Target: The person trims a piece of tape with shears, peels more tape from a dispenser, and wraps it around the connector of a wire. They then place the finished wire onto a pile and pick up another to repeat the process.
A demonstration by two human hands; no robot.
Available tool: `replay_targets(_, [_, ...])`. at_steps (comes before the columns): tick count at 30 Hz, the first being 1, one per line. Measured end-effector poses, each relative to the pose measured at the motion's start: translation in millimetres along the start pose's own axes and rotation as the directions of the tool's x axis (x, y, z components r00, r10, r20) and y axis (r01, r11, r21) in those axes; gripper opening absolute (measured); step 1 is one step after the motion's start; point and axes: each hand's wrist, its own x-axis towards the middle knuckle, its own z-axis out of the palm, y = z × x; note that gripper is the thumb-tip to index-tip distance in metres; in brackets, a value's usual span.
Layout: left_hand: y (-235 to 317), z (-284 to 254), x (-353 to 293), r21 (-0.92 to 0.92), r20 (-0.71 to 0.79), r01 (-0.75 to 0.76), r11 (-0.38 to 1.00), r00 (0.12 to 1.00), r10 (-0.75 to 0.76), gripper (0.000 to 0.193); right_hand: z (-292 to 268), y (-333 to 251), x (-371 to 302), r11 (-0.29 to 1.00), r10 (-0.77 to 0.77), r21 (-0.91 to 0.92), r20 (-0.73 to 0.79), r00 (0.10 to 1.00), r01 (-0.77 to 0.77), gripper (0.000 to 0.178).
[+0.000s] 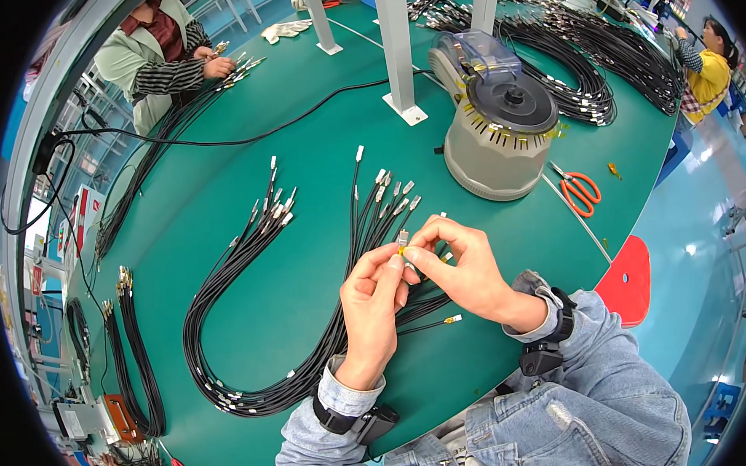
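Note:
Both hands meet over a cable connector (403, 237), a small silvery plug with a bit of yellow tape (402, 251) just below it. My left hand (370, 305) is closed, thumb and fingers pinching the cable under the plug. From the other side, the fingertips of my right hand (469, 270) press together at the taped spot. A bundle of black cables (254, 387) curves in a U on the green table, white-tipped ends pointing away from me; its right-hand part passes under my hands. Beside my right hand lies one cable end (453, 319) with yellow tape on it.
A round grey tape dispenser (503, 133) stands beyond my right hand, with orange-handled scissors (580, 193) to its right. Grey posts (398, 54) rise from the green table (301, 144). More cable bundles (139, 355) lie left. A co-worker (157, 59) handles cables at far left.

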Motion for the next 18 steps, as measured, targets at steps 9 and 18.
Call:
replay_targets(9, [-0.7, -1.0, -0.4, 0.017, 0.012, -0.005, 1.000, 1.000, 0.004, 0.017, -0.1, -3.4, 0.2, 0.997, -0.043, -0.072, -0.009, 0.999, 0.042, 0.007])
replay_targets(18, [0.4, 2.9, -1.2, 0.091, 0.014, -0.039, 0.995, 0.999, 0.038, 0.018, -1.8, -4.3, -0.2, 0.994, -0.021, -0.104, -0.026, 0.999, 0.018, 0.007])
